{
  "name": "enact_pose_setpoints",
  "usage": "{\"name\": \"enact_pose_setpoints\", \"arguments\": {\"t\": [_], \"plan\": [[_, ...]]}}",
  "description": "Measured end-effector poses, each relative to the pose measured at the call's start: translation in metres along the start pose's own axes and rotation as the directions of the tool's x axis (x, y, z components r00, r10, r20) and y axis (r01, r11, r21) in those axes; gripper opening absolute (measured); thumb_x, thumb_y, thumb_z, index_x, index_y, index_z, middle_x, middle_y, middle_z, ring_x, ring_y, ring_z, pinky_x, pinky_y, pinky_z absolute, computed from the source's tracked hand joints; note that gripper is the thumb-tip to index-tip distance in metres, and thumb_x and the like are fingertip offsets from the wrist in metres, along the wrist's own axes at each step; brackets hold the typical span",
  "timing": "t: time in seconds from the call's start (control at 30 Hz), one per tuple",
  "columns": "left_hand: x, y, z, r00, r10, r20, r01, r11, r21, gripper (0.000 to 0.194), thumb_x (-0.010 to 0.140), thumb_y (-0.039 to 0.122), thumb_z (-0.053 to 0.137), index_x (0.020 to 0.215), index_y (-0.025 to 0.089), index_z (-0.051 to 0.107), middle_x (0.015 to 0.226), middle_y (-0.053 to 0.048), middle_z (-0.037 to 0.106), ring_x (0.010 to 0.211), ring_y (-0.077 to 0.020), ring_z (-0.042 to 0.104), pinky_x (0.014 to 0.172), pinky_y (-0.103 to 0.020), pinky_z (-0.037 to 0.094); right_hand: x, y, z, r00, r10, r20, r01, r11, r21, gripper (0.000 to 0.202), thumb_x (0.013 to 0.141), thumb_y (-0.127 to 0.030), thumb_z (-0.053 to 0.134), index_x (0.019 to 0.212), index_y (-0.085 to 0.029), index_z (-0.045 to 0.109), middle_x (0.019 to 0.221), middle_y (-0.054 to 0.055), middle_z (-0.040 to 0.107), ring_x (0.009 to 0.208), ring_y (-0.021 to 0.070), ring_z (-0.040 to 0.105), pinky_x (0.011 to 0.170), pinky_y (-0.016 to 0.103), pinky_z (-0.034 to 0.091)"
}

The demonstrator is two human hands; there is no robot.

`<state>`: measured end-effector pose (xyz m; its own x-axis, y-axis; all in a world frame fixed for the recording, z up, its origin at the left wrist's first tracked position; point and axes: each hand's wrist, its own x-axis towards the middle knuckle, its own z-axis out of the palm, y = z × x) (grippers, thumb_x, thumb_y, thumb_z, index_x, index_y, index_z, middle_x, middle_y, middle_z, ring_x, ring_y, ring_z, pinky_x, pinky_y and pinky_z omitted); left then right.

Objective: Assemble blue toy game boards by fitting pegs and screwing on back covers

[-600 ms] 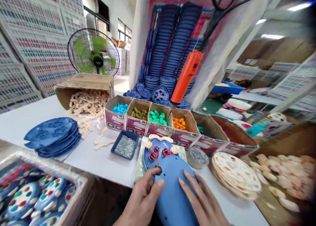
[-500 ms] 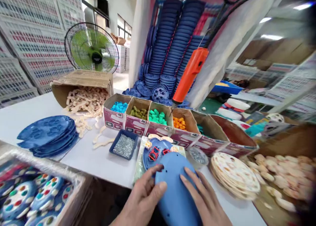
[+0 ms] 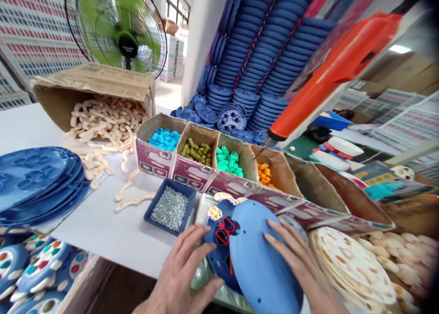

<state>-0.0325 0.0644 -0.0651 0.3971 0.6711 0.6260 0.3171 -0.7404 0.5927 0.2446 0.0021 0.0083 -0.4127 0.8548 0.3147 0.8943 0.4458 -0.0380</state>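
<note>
light blue cover, oval and smooth with small holes near its rim, sits at the near edge of the table, overlapping the right part of a dark blue base. the right hand has long, slightly parted fingers laid on the cover's right side; its thumb is hidden, so i cannot tell whether it pinches the edge. the left hand is loosely spread, thumb well away from the index finger, with fingertips at the base's left rim; whether they touch it i cannot tell. on the base are a red glasses-like part and, above it, a small cream piece with orange marks.

just left stands a navy tray of silvery metal bits, with pale curved pieces lying beyond. to the right is a stack of cream discs. behind runs a row of cardboard bins, holding blue, olive, green and orange bits. an orange driver hangs slanted, its tip over the bins. farther left are dark blue plates in a pile, a tipped carton spilling pale pieces, and a green fan.
</note>
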Motion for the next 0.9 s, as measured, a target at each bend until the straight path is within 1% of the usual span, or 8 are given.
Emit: {"name": "enact_pose_setpoints", "arguments": {"t": [0.1,0.23,0.4,0.5,0.63,0.83,0.9], "plan": [[-0.003,-0.01,0.008,0.998,0.047,-0.041,-0.048,0.999,-0.025,0.04,0.097,0.042,0.06,0.126,0.015,0.058,0.14,-0.018,0.056,0.138,-0.0296,0.047,0.112,-0.044,0.049,0.01,0.007,0.004,1.0,-0.006,0.017,0.006,0.999,0.038,0.095,0.084,-0.075,0.054,0.155,-0.015,0.033,0.162,0.014,0.034,0.15,0.0375,0.03,0.119,0.046,0.03],[-0.01,-0.019,0.018,0.995,0.063,-0.078,-0.065,0.998,-0.026,0.043,0.097,0.05,0.059,0.122,0.015,0.06,0.139,-0.017,0.058,0.138,-0.0279,0.048,0.115,-0.041,0.046,0.02,0.016,0.011,0.999,-0.014,0.053,0.009,0.997,0.081,0.087,0.089,-0.073,0.047,0.153,-0.015,0.036,0.162,0.013,0.034,0.151,0.0358,0.027,0.123,0.045,0.022],[-0.015,-0.026,0.027,0.989,0.07,-0.127,-0.069,0.998,0.007,0.04,0.097,0.05,0.059,0.121,0.019,0.062,0.136,-0.014,0.062,0.135,-0.0266,0.053,0.115,-0.041,0.045,0.027,0.025,0.016,0.995,-0.035,0.093,0.026,0.994,0.105,0.088,0.09,-0.077,0.038,0.154,-0.017,0.037,0.161,0.013,0.036,0.151,0.0359,0.028,0.122,0.046,0.024],[-0.016,-0.028,0.03,0.986,0.083,-0.145,-0.084,0.996,-0.002,0.043,0.098,0.053,0.055,0.124,0.02,0.062,0.136,-0.013,0.063,0.133,-0.0258,0.055,0.115,-0.04,0.045,0.031,0.027,0.017,0.994,-0.054,0.098,0.043,0.993,0.113,0.086,0.092,-0.077,0.032,0.153,-0.017,0.037,0.162,0.011,0.035,0.152,0.0333,0.026,0.123,0.043,0.021],[-0.018,-0.029,0.033,0.985,0.081,-0.152,-0.086,0.996,-0.026,0.048,0.1,0.056,0.046,0.125,0.019,0.062,0.138,-0.014,0.061,0.135,-0.025,0.054,0.117,-0.039,0.043,0.035,0.027,0.018,0.989,-0.074,0.127,0.062,0.994,0.095,0.087,0.091,-0.077,0.036,0.153,-0.016,0.037,0.164,0.01,0.031,0.153,0.0318,0.022,0.124,0.039,0.018],[-0.019,-0.029,0.035,0.985,0.086,-0.151,-0.089,0.996,-0.013,0.046,0.102,0.054,0.043,0.125,0.019,0.062,0.14,-0.013,0.059,0.136,-0.0243,0.053,0.118,-0.04,0.043,0.036,0.028,0.018,0.988,-0.068,0.135,0.057,0.995,0.083,0.086,0.09,-0.076,0.04,0.152,-0.017,0.038,0.164,0.009,0.031,0.152,0.0323,0.023,0.125,0.04,0.015],[-0.019,-0.029,0.035,0.984,0.086,-0.158,-0.089,0.996,-0.01,0.045,0.102,0.052,0.043,0.126,0.02,0.062,0.14,-0.013,0.06,0.135,-0.0244,0.053,0.117,-0.04,0.043,0.037,0.029,0.017,0.989,-0.067,0.134,0.057,0.995,0.079,0.086,0.09,-0.076,0.041,0.153,-0.017,0.039,0.164,0.01,0.032,0.152,0.0336,0.024,0.125,0.042,0.017]]}}
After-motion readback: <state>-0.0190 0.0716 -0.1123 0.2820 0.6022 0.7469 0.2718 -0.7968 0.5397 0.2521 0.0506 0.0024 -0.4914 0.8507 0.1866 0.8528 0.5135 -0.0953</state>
